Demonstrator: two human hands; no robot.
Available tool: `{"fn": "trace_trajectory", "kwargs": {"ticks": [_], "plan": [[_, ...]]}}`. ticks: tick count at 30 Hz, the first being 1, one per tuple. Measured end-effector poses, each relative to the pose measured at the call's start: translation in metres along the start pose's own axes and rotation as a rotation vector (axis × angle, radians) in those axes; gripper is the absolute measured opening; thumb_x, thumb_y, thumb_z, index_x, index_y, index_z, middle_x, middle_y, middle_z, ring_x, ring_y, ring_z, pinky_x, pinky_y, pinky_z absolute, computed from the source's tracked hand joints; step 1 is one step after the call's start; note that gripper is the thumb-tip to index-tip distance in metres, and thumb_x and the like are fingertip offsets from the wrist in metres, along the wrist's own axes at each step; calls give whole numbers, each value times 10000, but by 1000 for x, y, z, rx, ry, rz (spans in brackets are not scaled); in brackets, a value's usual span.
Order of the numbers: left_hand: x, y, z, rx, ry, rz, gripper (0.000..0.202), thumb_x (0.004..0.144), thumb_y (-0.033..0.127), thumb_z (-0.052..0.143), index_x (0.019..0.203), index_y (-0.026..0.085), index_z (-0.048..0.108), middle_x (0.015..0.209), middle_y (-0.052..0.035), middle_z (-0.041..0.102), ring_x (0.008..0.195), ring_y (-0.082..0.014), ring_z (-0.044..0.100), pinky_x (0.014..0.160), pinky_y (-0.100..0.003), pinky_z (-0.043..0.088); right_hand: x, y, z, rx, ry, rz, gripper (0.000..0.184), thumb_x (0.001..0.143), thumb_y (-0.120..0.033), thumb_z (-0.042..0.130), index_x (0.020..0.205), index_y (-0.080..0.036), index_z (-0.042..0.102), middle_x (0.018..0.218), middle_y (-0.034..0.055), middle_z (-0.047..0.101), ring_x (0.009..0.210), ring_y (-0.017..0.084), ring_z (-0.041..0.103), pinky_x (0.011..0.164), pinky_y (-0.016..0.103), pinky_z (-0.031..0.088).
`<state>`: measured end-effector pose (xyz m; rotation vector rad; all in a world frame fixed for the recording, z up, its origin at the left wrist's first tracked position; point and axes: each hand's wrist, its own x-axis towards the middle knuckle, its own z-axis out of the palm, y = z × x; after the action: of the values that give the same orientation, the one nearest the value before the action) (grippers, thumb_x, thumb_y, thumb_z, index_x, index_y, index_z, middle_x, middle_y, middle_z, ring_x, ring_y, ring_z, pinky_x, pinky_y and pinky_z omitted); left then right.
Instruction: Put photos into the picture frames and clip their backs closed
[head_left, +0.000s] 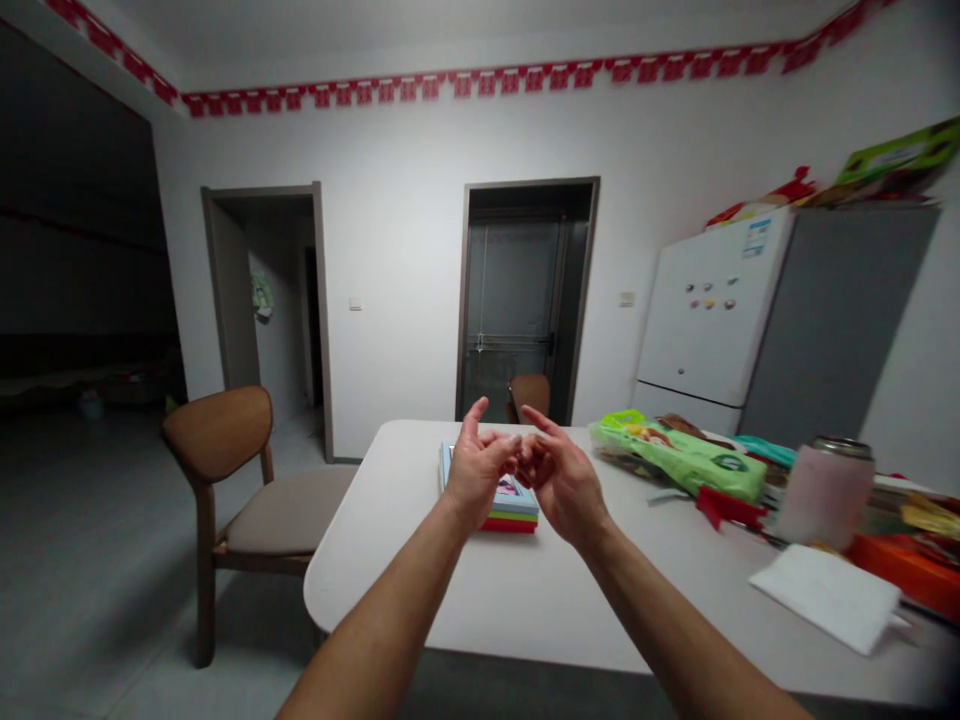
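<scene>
My left hand (478, 474) and my right hand (564, 481) are raised over the white table (465, 600), their fingertips meeting in the middle. On each hand one finger points up while the others bend toward the opposite hand. I see no object in either hand, though the spot where the fingers meet is partly hidden. Behind and below them lies a stack of flat, book-like things (510, 506), light blue on top, with green and red layers beneath. The hands cover much of its pictured top face.
A wooden chair (217, 435) stands left of the table. On the table's right side are a green package (697, 465), a pink jar (825, 495), a red item (731, 508), a white pouch (829, 595) and an orange box (911, 575). A fridge (705, 310) stands behind.
</scene>
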<state>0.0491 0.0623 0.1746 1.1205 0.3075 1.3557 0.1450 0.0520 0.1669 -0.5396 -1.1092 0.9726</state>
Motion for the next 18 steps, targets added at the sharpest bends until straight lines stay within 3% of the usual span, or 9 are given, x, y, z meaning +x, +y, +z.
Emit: {"fn": "trace_trajectory", "kwargs": {"ticks": [2,5,8,10,13,15,18], "plan": [[4,0,-6,23,57,-132,450,654,515,567,884,131,518,461,77,464,373,-30,394,395,-147,258,4,6,-2,-27,-3,138,332,698,-463,420,727,-164,560,425,-59,431,356,57,342,360,188,262],[9,1,-16,53,44,-299,615,694,705,276,507,146,452,343,44,401,273,-28,298,332,-155,148,8,10,0,-71,-52,348,508,698,-608,315,445,-177,409,328,-65,338,284,42,245,313,178,180],[11,3,-22,70,38,-398,658,681,739,171,423,169,374,301,38,373,239,-20,246,332,-153,95,11,17,6,-124,-83,444,555,676,-670,272,394,-192,295,286,-87,237,258,32,159,301,173,118],[11,2,-27,78,55,-428,665,684,738,154,422,167,373,299,40,368,240,-12,237,348,-147,84,15,28,7,-249,-98,425,558,683,-683,217,407,-201,271,295,-93,214,262,36,157,303,180,137],[7,-10,-41,99,117,-459,665,704,718,139,434,160,379,307,45,364,256,-2,243,368,-140,91,24,56,-7,-740,-93,256,550,742,-618,135,453,-201,345,338,-67,302,297,59,273,352,208,257],[2,-26,-57,119,188,-486,639,733,686,161,454,157,384,321,49,369,266,-3,258,360,-138,106,31,78,-24,-1049,-63,134,487,753,-553,258,520,-177,462,436,-14,457,421,96,434,459,236,344],[-7,-59,-86,156,312,-548,529,815,549,267,517,142,427,366,51,403,281,-12,293,339,-137,170,36,103,-50,-1194,-68,61,233,612,-377,582,700,-161,585,694,53,592,716,182,528,634,287,372]]}}
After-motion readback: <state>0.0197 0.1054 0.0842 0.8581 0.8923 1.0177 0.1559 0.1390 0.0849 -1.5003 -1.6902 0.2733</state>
